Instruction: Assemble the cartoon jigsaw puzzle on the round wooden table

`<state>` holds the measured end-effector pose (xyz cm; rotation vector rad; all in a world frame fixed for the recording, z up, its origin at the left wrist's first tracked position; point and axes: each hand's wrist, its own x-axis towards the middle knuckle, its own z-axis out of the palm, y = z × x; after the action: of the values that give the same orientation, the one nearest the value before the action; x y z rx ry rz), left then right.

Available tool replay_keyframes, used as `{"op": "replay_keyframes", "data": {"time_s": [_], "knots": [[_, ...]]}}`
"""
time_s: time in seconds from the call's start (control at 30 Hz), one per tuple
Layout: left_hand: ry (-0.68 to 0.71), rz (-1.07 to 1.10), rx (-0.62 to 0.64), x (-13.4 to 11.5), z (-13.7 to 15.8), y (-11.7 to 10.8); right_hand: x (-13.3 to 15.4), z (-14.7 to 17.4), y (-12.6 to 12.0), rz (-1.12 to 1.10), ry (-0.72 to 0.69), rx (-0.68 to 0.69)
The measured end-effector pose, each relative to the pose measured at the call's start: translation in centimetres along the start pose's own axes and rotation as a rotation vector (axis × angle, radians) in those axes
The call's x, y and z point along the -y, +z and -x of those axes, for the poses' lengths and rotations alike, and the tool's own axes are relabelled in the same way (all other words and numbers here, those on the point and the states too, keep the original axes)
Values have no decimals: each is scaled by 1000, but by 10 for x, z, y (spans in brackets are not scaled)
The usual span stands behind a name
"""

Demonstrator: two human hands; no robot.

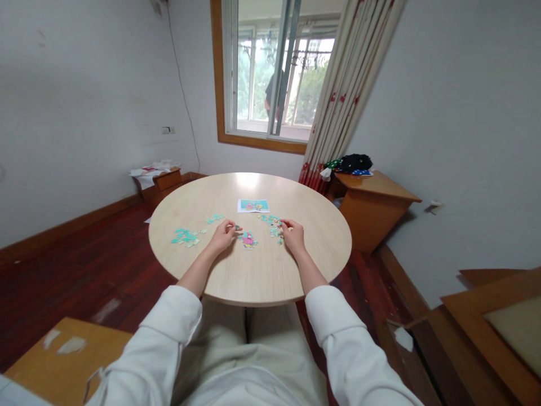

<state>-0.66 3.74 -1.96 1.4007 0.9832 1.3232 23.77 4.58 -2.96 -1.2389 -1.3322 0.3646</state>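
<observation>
My left hand (223, 235) is closed in a pinch on a small dark puzzle piece (238, 228), just left of a joined pink-and-teal puzzle section (247, 240) on the table. Over on the other side, my right hand (293, 234) has its fingertips pressed together at the edge of a loose group of puzzle pieces (270, 220). Whatever sits between those fingertips is too small to make out. More teal puzzle pieces (185, 237) lie to the left of my left hand, and a smaller group (214, 219) is scattered beyond it.
The round wooden table (253, 282) has a printed picture sheet (253, 206) lying beyond the pieces. A wooden cabinet (367, 208) with cloths on top stands behind right. Beyond the window (262, 73) a person is partly visible. A wooden surface (71, 361) is at lower left.
</observation>
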Motion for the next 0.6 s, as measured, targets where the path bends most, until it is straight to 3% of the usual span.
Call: {"op": "replay_keyframes", "data": {"time_s": [0.13,0.33,0.6], "knots": [[-14,10,68,8,-1,0,3,3,0,79,-64,26],[-4,-142,94,11,0,1,17,15,3,132,-173,61],[64,-253,154,5,4,4,26,23,11,111,-185,157]]}}
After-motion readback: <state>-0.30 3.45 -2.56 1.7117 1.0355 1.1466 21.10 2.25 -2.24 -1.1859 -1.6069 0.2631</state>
